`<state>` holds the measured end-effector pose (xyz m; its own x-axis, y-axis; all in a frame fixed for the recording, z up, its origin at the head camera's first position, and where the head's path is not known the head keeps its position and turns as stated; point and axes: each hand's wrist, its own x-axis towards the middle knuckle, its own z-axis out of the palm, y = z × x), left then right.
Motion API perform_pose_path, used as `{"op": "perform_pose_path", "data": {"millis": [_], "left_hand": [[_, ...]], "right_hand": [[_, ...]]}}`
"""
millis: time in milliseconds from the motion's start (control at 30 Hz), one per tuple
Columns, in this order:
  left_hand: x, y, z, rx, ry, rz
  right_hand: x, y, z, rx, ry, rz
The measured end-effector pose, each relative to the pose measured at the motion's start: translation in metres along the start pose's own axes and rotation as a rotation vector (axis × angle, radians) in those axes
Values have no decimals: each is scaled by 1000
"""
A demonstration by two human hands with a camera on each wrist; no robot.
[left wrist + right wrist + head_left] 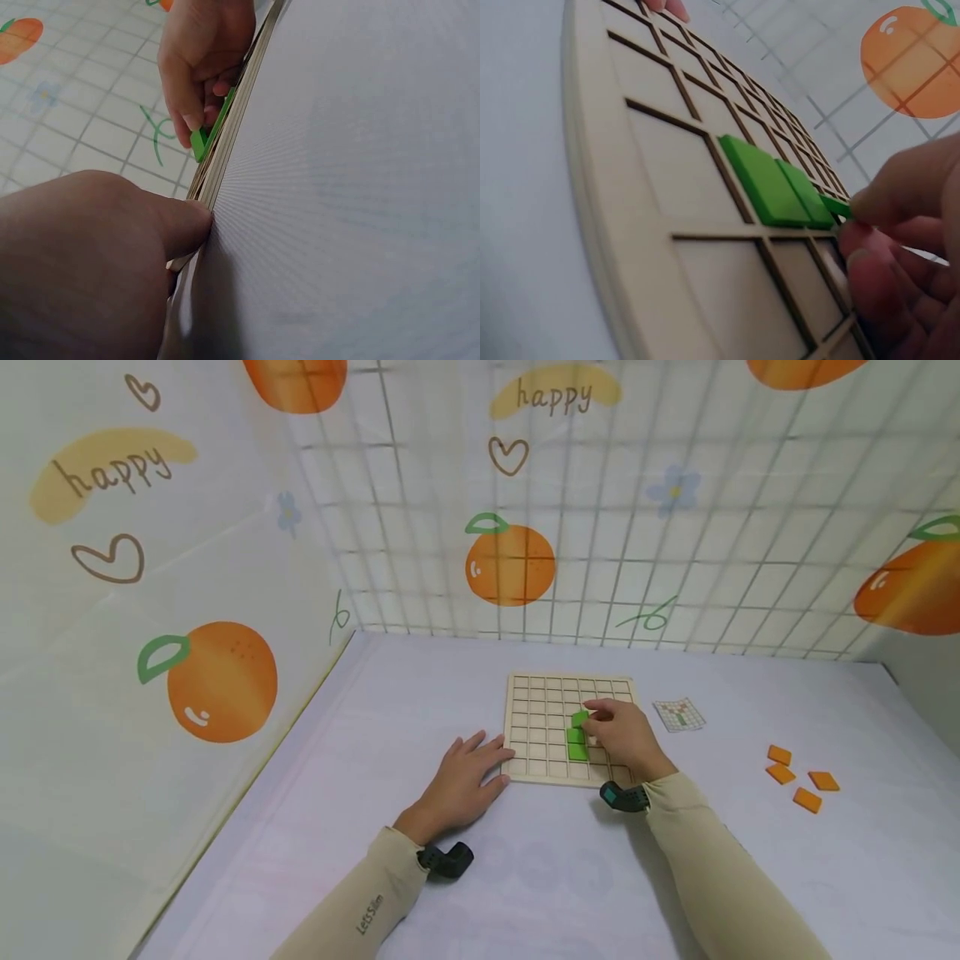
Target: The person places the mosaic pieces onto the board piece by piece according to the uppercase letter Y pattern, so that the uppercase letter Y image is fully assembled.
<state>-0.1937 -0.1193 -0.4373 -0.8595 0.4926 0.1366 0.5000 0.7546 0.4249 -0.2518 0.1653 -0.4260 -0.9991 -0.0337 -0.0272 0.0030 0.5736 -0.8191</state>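
A square wooden grid board lies on the table, two green square tiles set one above the other in its cells. Just beyond them my right hand pinches a third green tile between thumb and fingers, tilted over the board. In the right wrist view that tile shows only as a thin green edge beside the two seated tiles. My left hand rests at the board's left edge with fingers spread, fingertips touching the rim. The left wrist view shows the left thumb against the board's side.
Right of the board lies a small card printed with a coloured grid pattern. Several orange tiles are scattered farther right on the white tabletop. A printed sheet with oranges and a grid stands behind the table.
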Motion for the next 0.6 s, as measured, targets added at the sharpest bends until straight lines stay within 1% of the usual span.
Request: {"op": "perform_pose_path", "data": {"millis": [133,233,400,600], "left_hand": [[0,0,0,2,0,0],[-1,1,1,3,1,-8],[-1,0,3,10,8,-11],[-1,-1,1,-8,9,1]], "right_hand": [[0,2,0,11,-1,31],[1,2,1,18,-1,38],[1,2,1,4,-3,12],[0,2,1,-36,-7,-30]]}}
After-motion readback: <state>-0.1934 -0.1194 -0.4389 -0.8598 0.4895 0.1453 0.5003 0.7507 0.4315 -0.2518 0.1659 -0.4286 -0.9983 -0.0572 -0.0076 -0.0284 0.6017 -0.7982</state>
